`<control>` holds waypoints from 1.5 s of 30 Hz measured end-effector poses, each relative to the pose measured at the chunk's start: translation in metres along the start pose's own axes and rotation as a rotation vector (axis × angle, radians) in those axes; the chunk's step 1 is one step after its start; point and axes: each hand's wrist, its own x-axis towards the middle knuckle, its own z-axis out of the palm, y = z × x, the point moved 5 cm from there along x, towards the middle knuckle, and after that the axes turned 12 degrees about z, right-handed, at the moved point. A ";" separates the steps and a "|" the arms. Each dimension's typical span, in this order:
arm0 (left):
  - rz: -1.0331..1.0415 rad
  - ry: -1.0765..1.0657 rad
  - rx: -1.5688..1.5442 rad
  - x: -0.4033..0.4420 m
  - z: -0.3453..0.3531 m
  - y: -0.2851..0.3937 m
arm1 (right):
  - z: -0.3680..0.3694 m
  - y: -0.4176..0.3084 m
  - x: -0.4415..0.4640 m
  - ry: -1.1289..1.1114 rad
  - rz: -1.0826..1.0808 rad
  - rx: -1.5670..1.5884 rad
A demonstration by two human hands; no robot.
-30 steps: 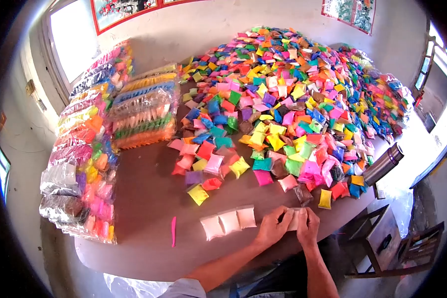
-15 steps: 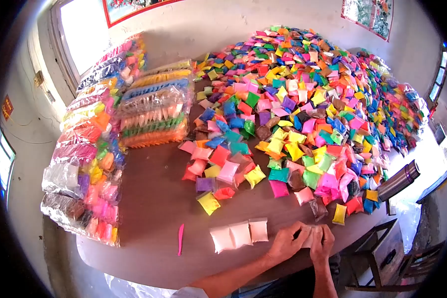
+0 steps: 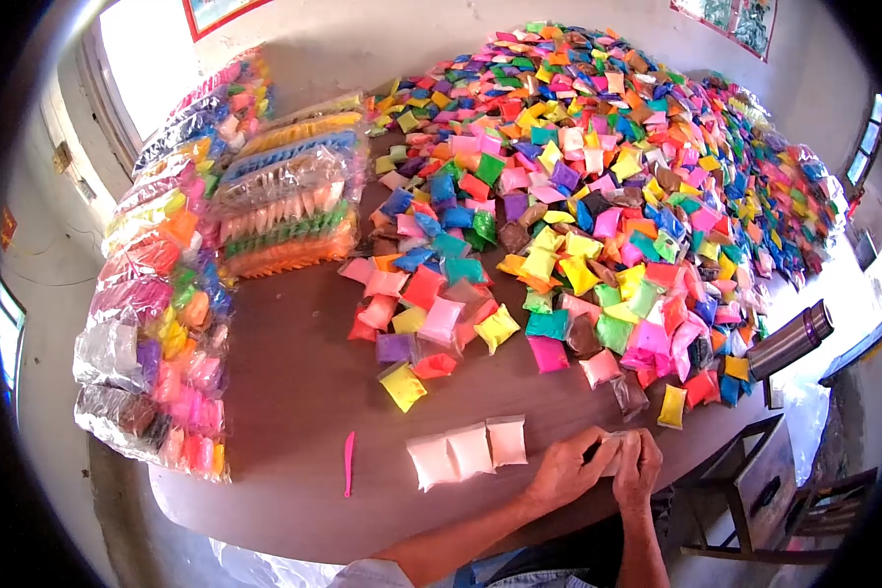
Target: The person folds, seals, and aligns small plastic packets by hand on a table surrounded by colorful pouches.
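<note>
Faces a brown tabletop [image 3: 294, 363] bearing a huge packet heap [image 3: 578, 167]. Has three pale packets [image 3: 470, 453] lined up nearer. Clasps a partly hidden pale piece [image 3: 612, 456] in the fingers of left hand [image 3: 566, 470] and right hand [image 3: 637, 472], right of a slim pink tool [image 3: 349, 465].

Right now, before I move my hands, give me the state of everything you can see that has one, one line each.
Left hand, pinching the held packet
Right hand, pinching it too
Held packet, pale, mostly hidden by fingers
Three pale packets, filled, lying in a row
Pink tool, lying loose
Coloured packets, filled, heaped
Long bundles, wrapped in clear plastic
Flask, cannot tell if capped
</note>
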 end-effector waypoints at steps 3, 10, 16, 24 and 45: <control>-0.024 -0.023 0.010 0.002 -0.001 0.007 | -0.002 0.003 0.000 0.032 0.019 -0.007; 0.038 -0.003 0.107 -0.001 0.002 0.004 | -0.006 0.017 -0.001 0.094 0.018 -0.025; 0.046 -0.021 0.130 -0.002 0.001 0.009 | -0.006 0.004 -0.003 0.056 0.031 -0.017; 0.100 -0.053 0.122 0.001 0.002 0.016 | -0.011 0.016 -0.003 0.100 0.067 0.048; 0.115 -0.045 0.152 0.000 0.001 0.010 | -0.003 0.009 -0.001 -0.002 0.089 0.057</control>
